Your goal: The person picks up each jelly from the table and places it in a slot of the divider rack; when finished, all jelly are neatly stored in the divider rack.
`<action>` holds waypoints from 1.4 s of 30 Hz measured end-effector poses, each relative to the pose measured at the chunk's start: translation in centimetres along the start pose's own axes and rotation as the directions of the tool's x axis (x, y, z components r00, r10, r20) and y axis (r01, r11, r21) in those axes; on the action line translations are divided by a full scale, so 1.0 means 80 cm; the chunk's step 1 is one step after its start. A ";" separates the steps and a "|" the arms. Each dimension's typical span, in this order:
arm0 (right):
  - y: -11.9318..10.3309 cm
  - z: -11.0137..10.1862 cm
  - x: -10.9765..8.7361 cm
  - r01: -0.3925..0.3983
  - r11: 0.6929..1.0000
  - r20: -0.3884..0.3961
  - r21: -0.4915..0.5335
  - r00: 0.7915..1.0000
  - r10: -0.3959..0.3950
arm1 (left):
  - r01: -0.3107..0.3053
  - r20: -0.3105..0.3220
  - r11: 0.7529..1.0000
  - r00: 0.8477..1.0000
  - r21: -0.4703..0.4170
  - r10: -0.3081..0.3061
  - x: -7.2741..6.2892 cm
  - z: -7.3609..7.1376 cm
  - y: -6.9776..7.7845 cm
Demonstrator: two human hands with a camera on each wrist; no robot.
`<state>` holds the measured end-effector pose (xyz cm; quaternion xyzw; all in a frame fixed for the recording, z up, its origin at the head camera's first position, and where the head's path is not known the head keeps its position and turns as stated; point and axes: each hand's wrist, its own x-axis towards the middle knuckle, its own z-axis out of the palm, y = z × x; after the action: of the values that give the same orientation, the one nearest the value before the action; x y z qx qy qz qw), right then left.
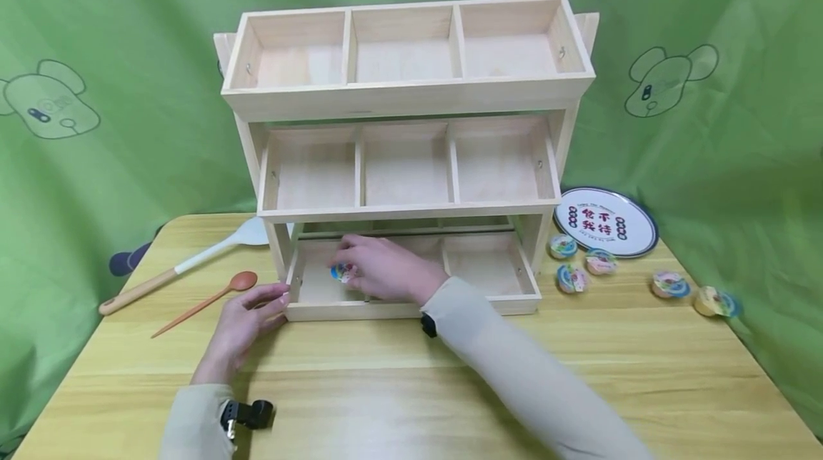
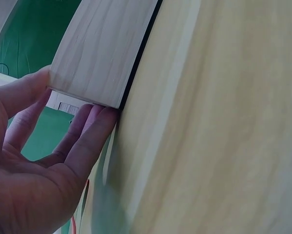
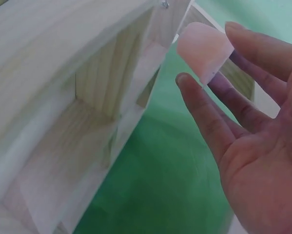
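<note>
In the head view, a light wooden three-tier rack [image 1: 411, 104] stands at the back of the table, each tier split into three compartments. My right hand [image 1: 386, 267] reaches over the bottom tray [image 1: 485, 306]. Its thumb and fingers pinch a small jelly cup [image 1: 343, 272] above the left compartment. From the right wrist, the jelly cup [image 3: 202, 46] shows its pinkish, rounded body. My left hand [image 1: 247, 324] is at the tray's front left corner. In the left wrist view, its thumb and fingertips hold the end of the wooden front board [image 2: 104, 53] at opposite edges.
Several jelly cups [image 1: 571, 278] lie right of the rack, near an oval plate [image 1: 594, 240] with red lettering. On the left are a white spatula [image 1: 212, 254] with a wooden handle and an orange-brown spoon [image 1: 218, 301]. A green curtain [image 1: 128, 88] hangs behind.
</note>
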<state>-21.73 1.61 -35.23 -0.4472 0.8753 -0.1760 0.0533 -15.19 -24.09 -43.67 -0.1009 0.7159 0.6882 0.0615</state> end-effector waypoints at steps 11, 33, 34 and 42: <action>-0.004 0.031 0.042 -0.032 0.999 0.030 0.011 0.999 0.032 | 0.009 0.013 1.000 1.000 0.029 -0.009 -0.002 -0.008 -0.001; -0.008 0.078 0.078 -0.115 0.993 0.068 -0.008 0.991 0.115 | 0.007 0.019 1.000 1.000 -0.011 -0.007 0.000 -0.007 -0.003; -0.008 0.078 0.079 -0.113 0.994 0.066 -0.004 0.991 0.113 | 0.005 0.020 1.000 1.000 -0.015 -0.005 0.000 -0.006 -0.002; -0.008 0.083 0.085 -0.051 0.999 0.039 -0.018 0.998 0.052 | 0.001 0.033 0.999 0.999 -0.035 0.001 0.001 -0.005 0.001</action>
<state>-23.63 -5.88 -40.75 -0.4284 0.8868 -0.1581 0.0712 -15.28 -24.50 -43.61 -0.0906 0.7025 0.7023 0.0715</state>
